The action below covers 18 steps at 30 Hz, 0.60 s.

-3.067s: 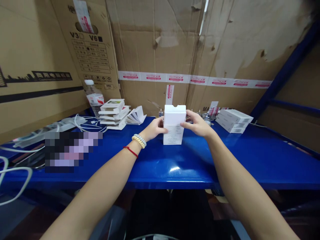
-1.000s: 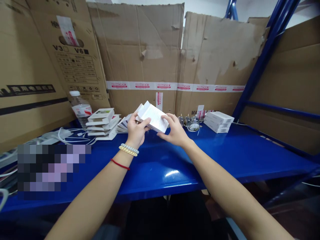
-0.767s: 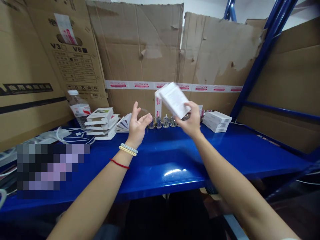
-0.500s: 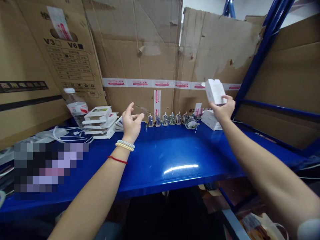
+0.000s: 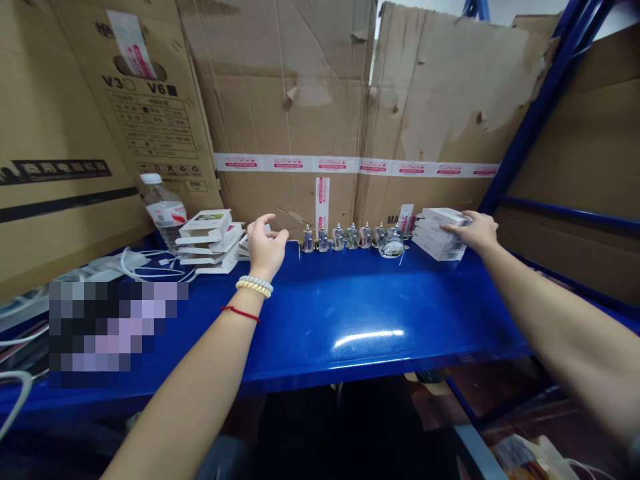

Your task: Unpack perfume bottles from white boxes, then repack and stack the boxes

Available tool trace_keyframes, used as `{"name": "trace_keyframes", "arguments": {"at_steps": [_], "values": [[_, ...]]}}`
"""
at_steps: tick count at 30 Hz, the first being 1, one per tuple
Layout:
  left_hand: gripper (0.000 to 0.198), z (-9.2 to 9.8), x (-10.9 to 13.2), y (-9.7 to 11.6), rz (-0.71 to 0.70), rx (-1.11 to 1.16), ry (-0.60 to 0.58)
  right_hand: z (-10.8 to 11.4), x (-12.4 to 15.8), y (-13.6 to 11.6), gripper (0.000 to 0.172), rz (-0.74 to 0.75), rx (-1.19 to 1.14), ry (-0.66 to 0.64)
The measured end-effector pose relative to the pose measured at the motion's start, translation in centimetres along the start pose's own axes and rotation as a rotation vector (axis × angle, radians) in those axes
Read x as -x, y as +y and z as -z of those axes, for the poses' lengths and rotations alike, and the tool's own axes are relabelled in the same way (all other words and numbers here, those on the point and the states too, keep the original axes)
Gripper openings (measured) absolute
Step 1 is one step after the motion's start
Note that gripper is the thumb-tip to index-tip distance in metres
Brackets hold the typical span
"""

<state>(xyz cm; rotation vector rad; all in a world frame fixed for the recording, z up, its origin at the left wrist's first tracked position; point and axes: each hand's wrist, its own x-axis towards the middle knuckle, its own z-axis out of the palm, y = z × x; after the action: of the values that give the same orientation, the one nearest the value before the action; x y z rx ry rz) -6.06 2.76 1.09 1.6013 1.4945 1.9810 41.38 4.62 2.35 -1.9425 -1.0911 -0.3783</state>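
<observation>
glossy tabletop (image 5: 310,307); matt cardboard panel (image 5: 290,127); smooth paperboard boxes (image 5: 434,239).

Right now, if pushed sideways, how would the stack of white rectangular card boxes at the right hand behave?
The white boxes would probably slide over one another, as nothing visible binds them. Rolling seems unlikely, given their flat faces. Each should feel fairly stiff, judging by its straight edges.

I work in middling, cool light, apparently from overhead, which throws a hard white streak of glare along the front of the bench (image 5: 320,307). Beneath it everything sinks into near-black. The wide lens stretches my forearms (image 5: 195,387) toward the lower corners; print on the white boxes (image 5: 434,235) is too soft to read. Coarse pixels mask a patch at left.
</observation>
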Motion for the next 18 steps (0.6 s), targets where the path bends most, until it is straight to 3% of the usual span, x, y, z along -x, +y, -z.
{"name": "trace_keyframes", "arguments": {"at_steps": [3, 6, 9, 14, 18], "values": [[0.037, 0.1, 0.1, -0.1, 0.001, -0.077, 0.012, 0.3, 1.2, -1.9, 0.058, -0.071, -0.088, 0.018], [0.033, 0.3, 0.3, -0.5, -0.033, -0.241, 0.021, 0.5, 2.7, -5.1, 0.049, -0.051, -0.210, 0.104], [0.029, 0.8, 0.4, -1.3, -0.048, -0.371, 0.022, 0.0, 4.5, -9.1, 0.038, 0.061, -0.372, 0.118], [0.025, 2.1, -0.6, -2.5, 0.000, -0.401, 0.097, -1.7, 8.4, -15.8, 0.031, 0.264, -0.579, 0.105], [0.021, 3.5, -1.7, -2.4, -0.055, -0.412, 0.177, -3.0, 12.5, -18.7, 0.028, 0.410, -0.650, 0.025]]}}
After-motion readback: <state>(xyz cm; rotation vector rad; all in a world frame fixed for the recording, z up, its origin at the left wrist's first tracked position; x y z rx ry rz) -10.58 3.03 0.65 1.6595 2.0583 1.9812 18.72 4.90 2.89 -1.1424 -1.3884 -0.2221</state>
